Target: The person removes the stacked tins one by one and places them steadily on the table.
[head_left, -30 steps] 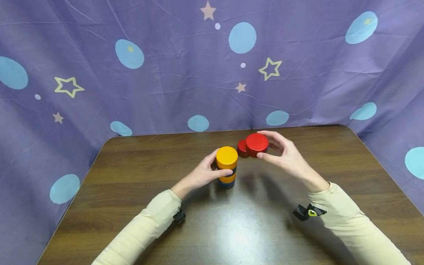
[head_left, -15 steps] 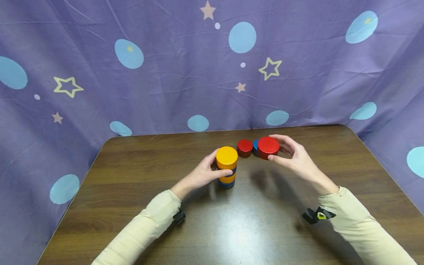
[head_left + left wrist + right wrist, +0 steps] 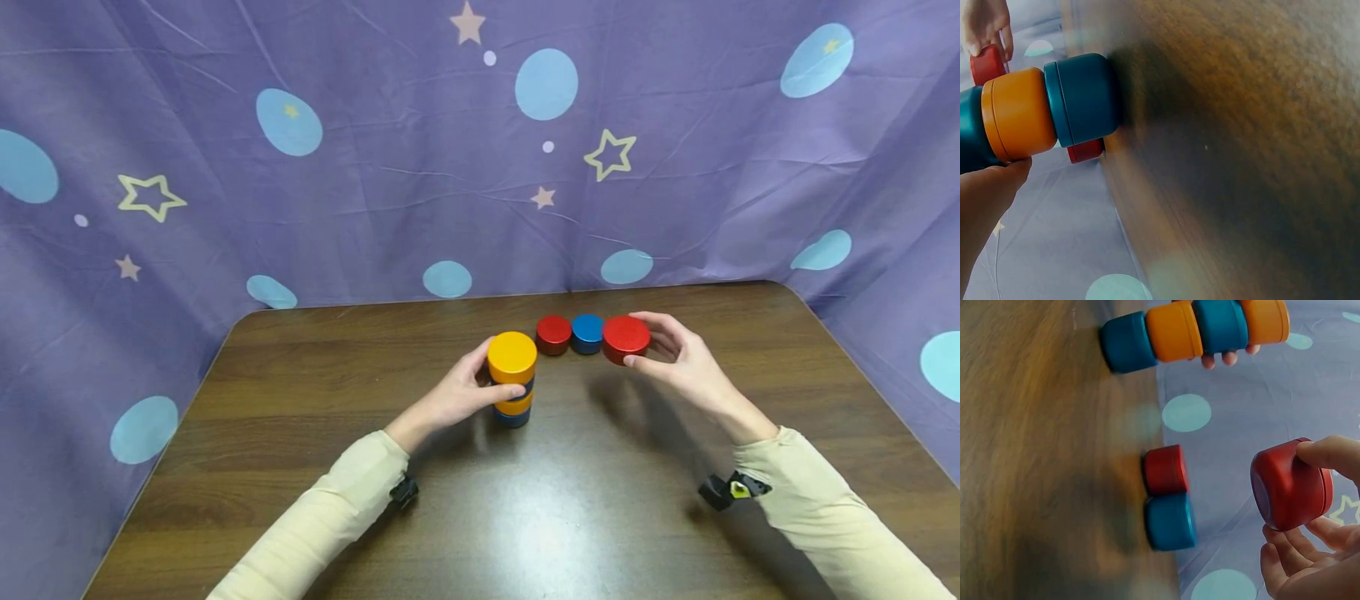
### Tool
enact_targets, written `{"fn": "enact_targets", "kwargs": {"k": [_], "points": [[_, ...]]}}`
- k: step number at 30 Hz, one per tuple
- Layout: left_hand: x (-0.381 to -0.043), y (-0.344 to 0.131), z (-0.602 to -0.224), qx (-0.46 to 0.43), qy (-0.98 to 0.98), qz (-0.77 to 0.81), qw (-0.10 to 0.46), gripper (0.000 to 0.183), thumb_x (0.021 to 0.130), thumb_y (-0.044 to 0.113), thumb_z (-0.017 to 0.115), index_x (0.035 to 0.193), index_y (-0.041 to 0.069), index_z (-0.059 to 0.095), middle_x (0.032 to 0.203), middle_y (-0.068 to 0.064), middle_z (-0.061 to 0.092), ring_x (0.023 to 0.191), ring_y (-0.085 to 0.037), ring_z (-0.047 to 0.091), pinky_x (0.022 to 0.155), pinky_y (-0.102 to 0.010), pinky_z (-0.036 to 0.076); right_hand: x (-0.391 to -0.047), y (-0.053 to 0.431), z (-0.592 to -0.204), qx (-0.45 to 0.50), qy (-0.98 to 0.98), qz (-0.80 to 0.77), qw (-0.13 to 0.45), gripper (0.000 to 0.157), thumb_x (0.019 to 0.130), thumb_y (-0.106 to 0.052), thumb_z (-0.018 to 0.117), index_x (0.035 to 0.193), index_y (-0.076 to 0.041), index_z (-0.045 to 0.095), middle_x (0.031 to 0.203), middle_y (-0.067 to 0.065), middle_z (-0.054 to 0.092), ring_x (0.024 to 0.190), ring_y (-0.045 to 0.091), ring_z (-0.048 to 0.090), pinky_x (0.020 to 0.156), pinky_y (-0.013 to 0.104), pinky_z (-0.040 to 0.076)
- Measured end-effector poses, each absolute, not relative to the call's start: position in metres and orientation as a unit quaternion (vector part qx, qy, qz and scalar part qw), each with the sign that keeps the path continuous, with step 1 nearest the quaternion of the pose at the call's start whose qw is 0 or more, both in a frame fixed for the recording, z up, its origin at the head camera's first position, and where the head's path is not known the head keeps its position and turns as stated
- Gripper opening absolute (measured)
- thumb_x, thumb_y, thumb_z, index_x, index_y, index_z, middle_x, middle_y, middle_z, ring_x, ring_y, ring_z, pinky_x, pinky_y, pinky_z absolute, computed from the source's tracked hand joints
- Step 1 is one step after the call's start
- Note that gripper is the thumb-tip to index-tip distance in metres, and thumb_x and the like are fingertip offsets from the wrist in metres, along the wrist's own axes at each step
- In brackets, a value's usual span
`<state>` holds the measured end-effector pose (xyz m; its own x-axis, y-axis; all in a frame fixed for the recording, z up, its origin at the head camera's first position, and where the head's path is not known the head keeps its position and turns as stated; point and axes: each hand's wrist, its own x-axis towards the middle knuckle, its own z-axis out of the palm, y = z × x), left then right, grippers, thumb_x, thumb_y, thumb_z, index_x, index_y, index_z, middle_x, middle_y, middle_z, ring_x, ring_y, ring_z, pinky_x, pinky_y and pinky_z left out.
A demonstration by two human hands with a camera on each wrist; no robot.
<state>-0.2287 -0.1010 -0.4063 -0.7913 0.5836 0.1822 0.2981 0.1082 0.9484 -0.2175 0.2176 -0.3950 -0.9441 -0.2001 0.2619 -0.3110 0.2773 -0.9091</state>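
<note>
My left hand (image 3: 453,393) grips an upright stack of round lidded canisters near the middle of the table. From the bottom up it runs a blue canister (image 3: 1085,100), an orange canister (image 3: 1021,112), another blue one (image 3: 1221,325) and an orange one (image 3: 512,357) on top. The thumb lies across the near side, fingers behind. In my right hand (image 3: 693,375), a red canister (image 3: 626,336) is pinched between thumb and fingers, held above the table. Behind the stack, a second red canister (image 3: 553,335) and a blue canister (image 3: 587,333) stand side by side on the table.
The brown wooden table (image 3: 300,400) ends at a far edge just behind the standing canisters. Beyond it hangs a purple curtain (image 3: 360,167) with stars and spots. Black cameras sit on both wrists, the right one (image 3: 731,490) low over the table.
My right hand has carried the red canister to the right, uncovering the blue canister beside the other red one. The left hand and the stack have stayed in place.
</note>
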Motion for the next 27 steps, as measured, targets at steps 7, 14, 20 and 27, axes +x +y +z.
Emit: {"fn": "enact_targets", "kwargs": {"k": [7, 14, 20, 27], "points": [[-0.229, -0.101, -0.406, 0.304, 0.733, 0.596, 0.124, 0.056, 0.088, 0.002, 0.070, 0.137, 0.004, 0.043, 0.124, -0.012, 0.055, 0.112, -0.025, 0.054, 0.097, -0.039, 0.045, -0.221, 0.225, -0.407, 0.140, -0.800, 0.582, 0.041, 0.059, 0.084, 0.001, 0.071, 0.136, 0.003, 0.045, 0.119, 0.007, 0.059, 0.105, 0.002, 0.057, 0.087, 0.017, 0.046], [-0.229, -0.101, -0.405, 0.294, 0.735, 0.598, 0.126, 0.056, 0.088, -0.001, 0.068, 0.138, 0.002, 0.043, 0.125, -0.014, 0.054, 0.112, -0.025, 0.053, 0.099, -0.039, 0.044, -0.227, 0.228, -0.416, 0.120, -0.793, 0.596, 0.030, 0.060, 0.083, 0.004, 0.071, 0.137, 0.004, 0.044, 0.121, 0.015, 0.057, 0.105, 0.001, 0.056, 0.084, 0.016, 0.048], [-0.229, -0.100, -0.405, 0.289, 0.737, 0.598, 0.127, 0.056, 0.089, -0.001, 0.067, 0.139, 0.002, 0.042, 0.126, -0.015, 0.054, 0.113, -0.026, 0.053, 0.099, -0.039, 0.043, -0.233, 0.233, -0.424, 0.109, -0.785, 0.609, 0.020, 0.062, 0.083, 0.006, 0.070, 0.137, 0.006, 0.042, 0.126, 0.022, 0.052, 0.103, 0.000, 0.055, 0.082, 0.016, 0.049], [-0.229, -0.100, -0.406, 0.296, 0.735, 0.598, 0.122, 0.055, 0.087, -0.001, 0.069, 0.136, 0.002, 0.044, 0.123, -0.013, 0.055, 0.110, -0.025, 0.054, 0.097, -0.039, 0.045, -0.240, 0.241, -0.432, 0.085, -0.797, 0.598, 0.015, 0.061, 0.084, 0.003, 0.070, 0.137, 0.006, 0.040, 0.129, 0.027, 0.049, 0.100, -0.002, 0.056, 0.081, 0.014, 0.047]]}}
